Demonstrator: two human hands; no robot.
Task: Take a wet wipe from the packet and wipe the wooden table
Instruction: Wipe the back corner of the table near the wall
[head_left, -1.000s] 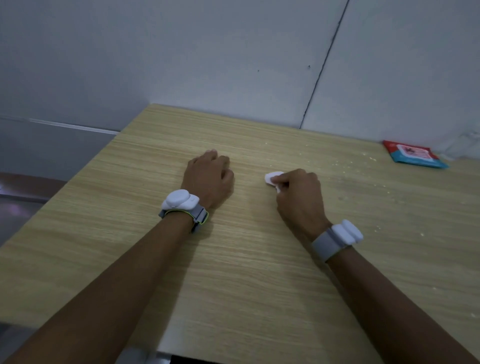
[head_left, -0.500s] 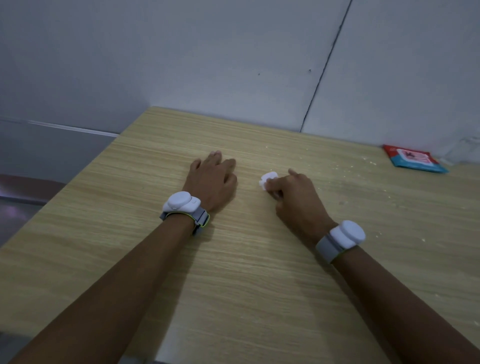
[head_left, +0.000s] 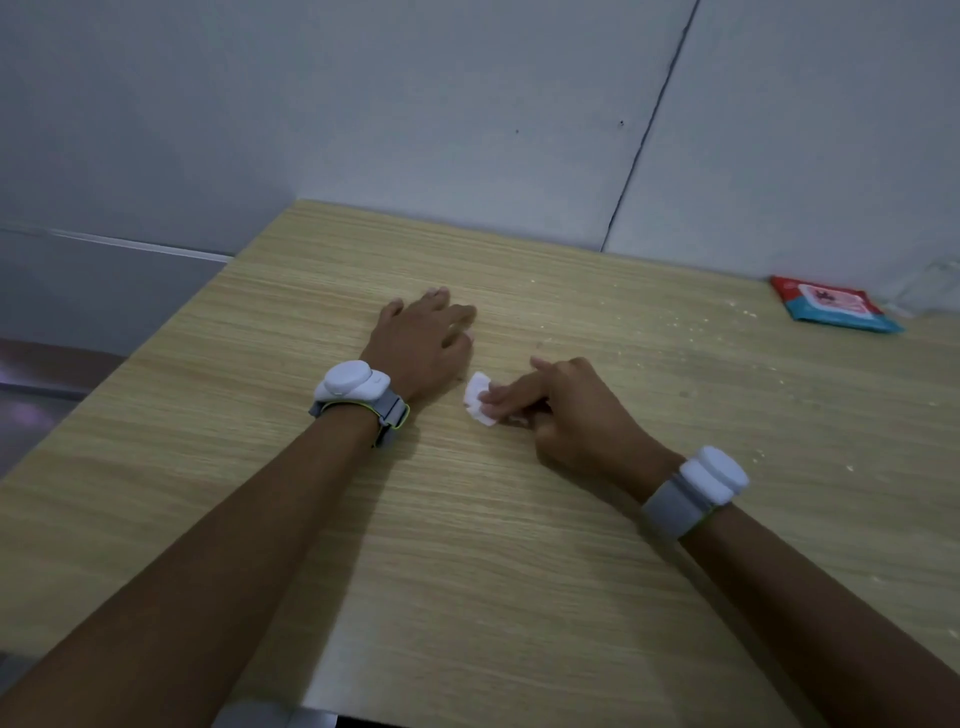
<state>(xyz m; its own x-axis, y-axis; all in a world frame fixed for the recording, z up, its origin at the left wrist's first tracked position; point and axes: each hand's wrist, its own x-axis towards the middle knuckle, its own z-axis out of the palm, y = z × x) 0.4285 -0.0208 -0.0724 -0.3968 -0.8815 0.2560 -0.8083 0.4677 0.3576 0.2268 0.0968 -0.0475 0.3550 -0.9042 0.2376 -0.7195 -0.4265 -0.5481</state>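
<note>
A small folded white wet wipe (head_left: 477, 398) lies on the wooden table (head_left: 519, 571) near its middle. My right hand (head_left: 566, 410) pinches the wipe against the tabletop with its fingertips, fingers curled. My left hand (head_left: 423, 343) rests flat on the table just to the left of the wipe, fingers spread and pointing away from me. The red and blue wet wipe packet (head_left: 831, 306) lies flat at the far right, by the wall.
Small pale crumbs (head_left: 675, 325) are scattered over the right half of the table. Grey wall panels stand right behind the table's far edge. The table's left edge drops to the floor. Both wrists wear white sensor bands.
My right hand has slid the wipe towards me and slightly left, close to my left wrist. My left hand has opened from loosely curled to flat on the table.
</note>
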